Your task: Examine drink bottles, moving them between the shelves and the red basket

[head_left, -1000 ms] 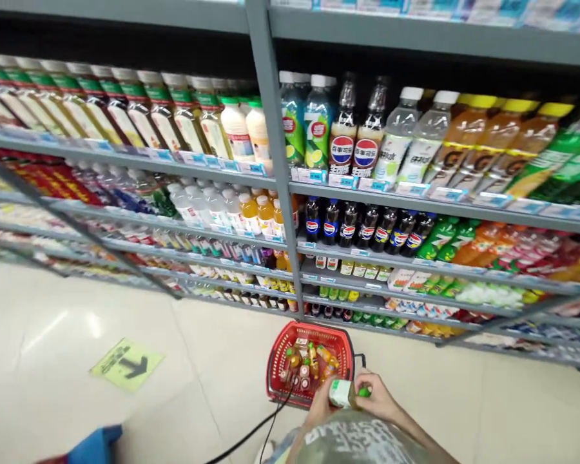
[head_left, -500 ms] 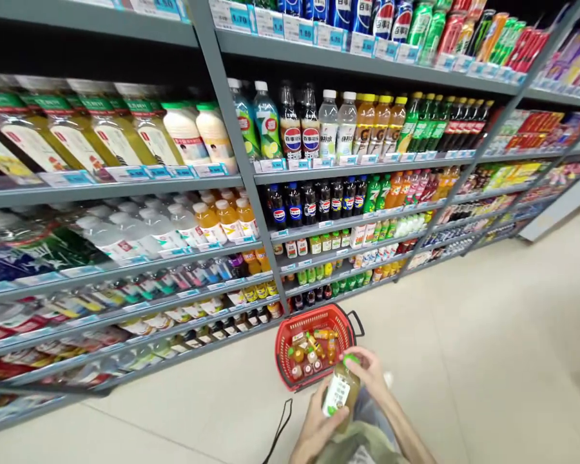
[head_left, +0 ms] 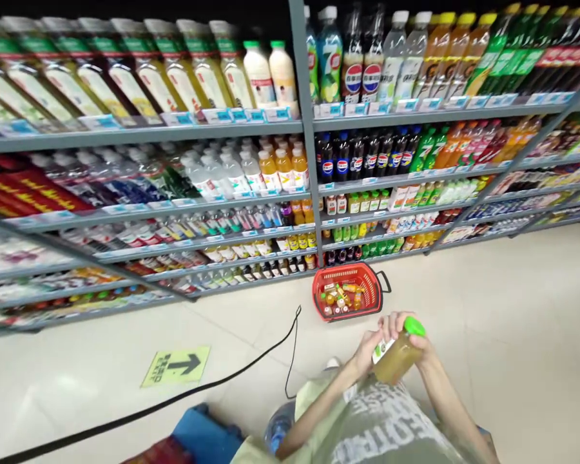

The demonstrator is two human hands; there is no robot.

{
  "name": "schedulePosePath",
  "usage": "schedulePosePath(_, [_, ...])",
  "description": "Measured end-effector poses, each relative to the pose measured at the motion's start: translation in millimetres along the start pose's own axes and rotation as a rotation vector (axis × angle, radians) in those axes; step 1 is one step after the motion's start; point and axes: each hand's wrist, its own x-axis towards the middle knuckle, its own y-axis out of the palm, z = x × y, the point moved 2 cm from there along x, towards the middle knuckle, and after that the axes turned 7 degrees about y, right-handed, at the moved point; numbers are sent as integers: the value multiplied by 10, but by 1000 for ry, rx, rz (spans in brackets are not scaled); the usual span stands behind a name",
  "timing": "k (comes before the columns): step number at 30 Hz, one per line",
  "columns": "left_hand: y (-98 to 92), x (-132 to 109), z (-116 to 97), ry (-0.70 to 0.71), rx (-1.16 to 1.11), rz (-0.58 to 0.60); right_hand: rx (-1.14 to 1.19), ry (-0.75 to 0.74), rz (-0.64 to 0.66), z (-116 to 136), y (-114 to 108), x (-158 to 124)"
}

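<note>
Both my hands hold one bottle [head_left: 395,356] of amber drink with a green cap and a white label, tilted in front of my chest. My left hand [head_left: 366,351] grips its lower, labelled part. My right hand [head_left: 418,343] wraps around it near the cap. Beyond my hands, a red shopping basket [head_left: 367,272] stands on the floor against the shelves, with several small bottles inside.
Grey store shelves [head_left: 309,187] full of drink bottles run across the whole view. The pale tiled floor carries a yellow arrow sticker [head_left: 176,366] and a black cable [head_left: 251,361]. A blue object [head_left: 207,435] sits by my legs.
The view has swung left and back, so the basket appears farther away. The bottle stays in both hands and is now tilted with its cap up to the right.
</note>
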Motion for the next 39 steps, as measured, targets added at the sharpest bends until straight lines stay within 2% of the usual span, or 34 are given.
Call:
schedulePosePath(2, [-58,-103,-54,45,33,-50,11,7,-16,-5,75,-33])
schedulePosePath(4, [-107,-207,-161,103,52,-31,-20,11,-60,24,161,10])
schedulePosePath(6, [-125,-294,-284,173,45,19,-13,14,-179,69,247,112])
schedulePosePath(8, [-124,-349,-383,261,45,38,73,33,-360,105,333,234])
schedulePosePath(10, [-137,-371,-437,343,86,-39,178,63,-515,118,422,336])
schedulePosePath(12, [-173,-374,-444,369,118,-141,229,99,-570,110,500,393])
schedulePosePath(15, [-257,-368,-401,301,96,-194,247,119,-508,88,554,383])
schedulePosePath(19, [-330,-358,-364,234,39,-142,253,86,-344,90,530,294])
schedulePosePath(21, [-312,-351,-359,216,32,-86,247,47,-320,116,500,268])
schedulePosePath(25, [-184,-342,-320,146,46,42,245,17,-348,193,428,251])
schedulePosePath(29, [-43,-326,-263,127,93,64,262,12,-393,235,323,212])
schedulePosePath(35, [43,-285,-282,200,180,19,393,33,-505,190,172,167])
schedulePosePath(39, [39,-290,-365,287,408,56,456,73,-564,138,96,144])
